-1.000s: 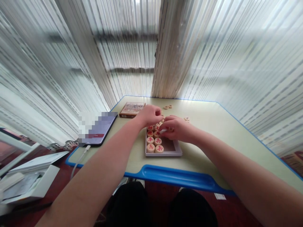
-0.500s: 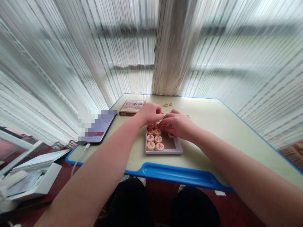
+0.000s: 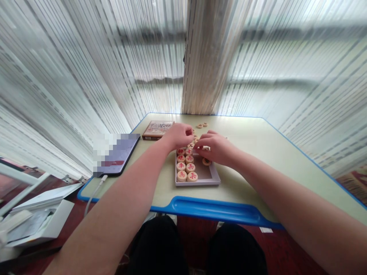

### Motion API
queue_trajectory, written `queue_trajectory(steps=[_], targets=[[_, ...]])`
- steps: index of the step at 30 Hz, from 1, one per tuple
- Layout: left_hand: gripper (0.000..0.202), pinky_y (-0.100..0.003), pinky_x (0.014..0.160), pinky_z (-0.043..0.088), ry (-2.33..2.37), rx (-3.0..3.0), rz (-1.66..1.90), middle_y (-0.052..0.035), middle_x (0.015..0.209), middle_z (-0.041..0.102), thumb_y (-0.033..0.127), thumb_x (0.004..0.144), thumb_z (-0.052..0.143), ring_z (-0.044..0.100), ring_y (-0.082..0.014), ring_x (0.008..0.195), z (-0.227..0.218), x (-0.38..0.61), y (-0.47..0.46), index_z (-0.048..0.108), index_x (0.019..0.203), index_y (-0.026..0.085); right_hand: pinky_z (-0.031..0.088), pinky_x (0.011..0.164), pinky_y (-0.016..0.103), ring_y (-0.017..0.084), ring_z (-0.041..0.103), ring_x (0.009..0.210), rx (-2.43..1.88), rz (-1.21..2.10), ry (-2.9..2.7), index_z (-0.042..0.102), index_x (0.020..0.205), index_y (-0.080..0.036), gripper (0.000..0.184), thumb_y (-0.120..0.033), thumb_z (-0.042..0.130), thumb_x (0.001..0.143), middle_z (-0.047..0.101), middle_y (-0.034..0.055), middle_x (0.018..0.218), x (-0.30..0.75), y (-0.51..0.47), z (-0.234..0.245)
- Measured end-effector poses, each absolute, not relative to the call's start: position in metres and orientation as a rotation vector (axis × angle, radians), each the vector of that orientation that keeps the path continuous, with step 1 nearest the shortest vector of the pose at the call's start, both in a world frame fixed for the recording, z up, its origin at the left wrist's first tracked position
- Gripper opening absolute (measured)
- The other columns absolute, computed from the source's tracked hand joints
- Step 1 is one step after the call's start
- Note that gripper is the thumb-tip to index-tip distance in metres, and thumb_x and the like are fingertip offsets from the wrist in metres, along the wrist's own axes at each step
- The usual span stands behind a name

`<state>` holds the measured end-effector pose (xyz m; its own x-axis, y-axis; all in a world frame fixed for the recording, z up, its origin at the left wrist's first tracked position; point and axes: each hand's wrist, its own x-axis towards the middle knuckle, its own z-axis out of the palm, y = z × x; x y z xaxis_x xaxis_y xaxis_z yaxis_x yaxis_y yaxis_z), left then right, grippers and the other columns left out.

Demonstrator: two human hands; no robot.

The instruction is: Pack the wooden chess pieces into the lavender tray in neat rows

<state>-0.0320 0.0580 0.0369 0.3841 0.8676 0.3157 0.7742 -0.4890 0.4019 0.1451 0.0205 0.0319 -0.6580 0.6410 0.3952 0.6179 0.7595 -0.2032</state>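
A shallow grey tray (image 3: 213, 179) lies on the pale desk (image 3: 258, 149) and holds several round wooden chess pieces (image 3: 186, 167) with red characters, set in two columns on its left side. My left hand (image 3: 178, 136) hovers over the tray's far left corner, fingers curled in a pinch near the pieces. My right hand (image 3: 217, 148) rests over the tray's far right part, fingers bent together; a piece (image 3: 206, 161) lies under its palm edge. What either hand grips is hidden.
Loose pieces (image 3: 202, 125) lie farther back on the desk. A flat game box (image 3: 157, 130) sits at the back left, a tablet (image 3: 116, 154) with a white cable at the left. A white open box (image 3: 37, 221) is beside the desk. Curtains surround it.
My right hand has shifted slightly back and to the right, uncovering one piece on the tray's right side. The camera has tilted a little; my left hand stays at the far corner.
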Motion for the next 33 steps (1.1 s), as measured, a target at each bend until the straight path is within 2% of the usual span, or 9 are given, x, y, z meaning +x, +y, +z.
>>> queue_trajectory(steps=[7,12,21,28,33], targets=[[0.018,-0.027,0.062,0.041,1.492,2.453,0.725,-0.0032,0.069,0.066,0.024,0.066,0.052,0.055,-0.0152,0.064,0.035,-0.033,0.060,0.067,0.070,0.015,0.040,0.068,0.030,0.019,0.053,0.078,-1.133,0.055,-2.628,0.073,0.075,-0.019,0.013,-0.020,0.060,0.076,0.065,0.0066,0.078,0.150,0.014,0.043],[0.019,-0.027,0.061,0.040,1.487,2.447,0.724,-0.0028,0.069,0.066,0.025,0.066,0.052,0.054,-0.0144,0.063,0.038,-0.032,0.058,0.067,0.071,0.015,0.041,0.067,0.029,0.019,0.055,0.081,-1.188,0.088,-2.621,0.074,0.082,-0.021,0.016,-0.021,0.060,0.074,0.064,0.0061,0.084,0.151,0.013,0.044],[0.018,-0.026,0.059,0.040,1.494,2.436,0.752,-0.0024,0.066,0.065,0.027,0.066,0.053,0.053,-0.0142,0.060,0.039,-0.032,0.057,0.067,0.069,0.016,0.037,0.060,0.024,0.011,0.051,0.062,-1.202,0.238,-2.528,0.074,0.085,-0.019,0.022,-0.015,0.055,0.076,0.061,0.0031,0.075,0.155,0.014,0.050],[0.018,-0.027,0.062,0.042,1.474,2.437,0.730,-0.0036,0.069,0.066,0.029,0.066,0.053,0.057,-0.0167,0.066,0.038,-0.033,0.057,0.066,0.066,0.017,0.038,0.060,0.024,0.013,0.054,0.068,-1.212,0.275,-2.611,0.073,0.087,-0.019,0.022,-0.016,0.059,0.071,0.064,0.0037,0.082,0.156,0.011,0.054],[0.019,-0.027,0.063,0.042,1.474,2.454,0.735,-0.0039,0.069,0.067,0.030,0.066,0.053,0.057,-0.0171,0.067,0.038,-0.032,0.057,0.066,0.067,0.016,0.039,0.060,0.024,0.013,0.054,0.067,-1.203,0.302,-2.602,0.074,0.087,-0.019,0.021,-0.016,0.058,0.073,0.064,0.0040,0.081,0.156,0.013,0.051]])
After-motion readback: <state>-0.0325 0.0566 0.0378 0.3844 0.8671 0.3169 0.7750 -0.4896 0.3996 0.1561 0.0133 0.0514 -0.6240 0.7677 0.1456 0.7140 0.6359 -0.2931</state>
